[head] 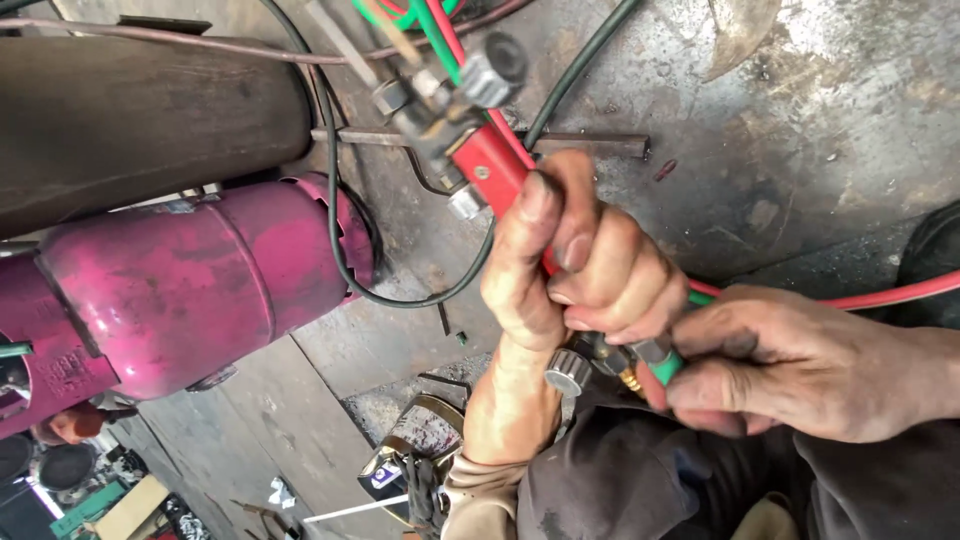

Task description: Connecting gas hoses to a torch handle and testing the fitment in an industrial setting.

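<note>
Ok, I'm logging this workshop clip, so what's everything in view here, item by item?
gas torch: one, red handle with metal valves, centre, gripped by a hand
gas cylinder: one, pink, lying at left
dark cylinder: one, rusty brown, top left
red hose: one, running right from the torch
green hose: one, short piece showing at the torch's rear end
black hose: one, curving past the pink cylinder
metal bar: one, dark, on the floor above the hands
left hand: one, grimy, wrapped around the torch handle
right hand: one, grimy, pinching the hose fittings at right
</note>
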